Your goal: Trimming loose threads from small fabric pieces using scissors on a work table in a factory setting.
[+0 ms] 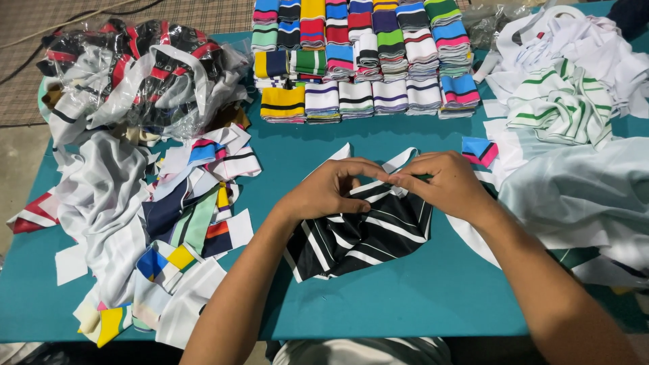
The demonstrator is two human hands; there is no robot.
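A black fabric piece with white stripes (365, 236) lies bunched on the teal table (419, 297) in front of me. My left hand (331, 189) and my right hand (443, 182) meet over its upper edge, fingertips pinching the fabric between them near a white strip (395, 161) that pokes out behind. Both wrists rest low over the cloth.
Folded striped knit bands (365, 61) are stacked in rows at the back. A heap of white and coloured offcuts (162, 223) lies on the left, with clear bags of pieces (142, 74) behind it. White and green-striped fabric (568, 101) piles up on the right, pale cloth (581, 196) below it.
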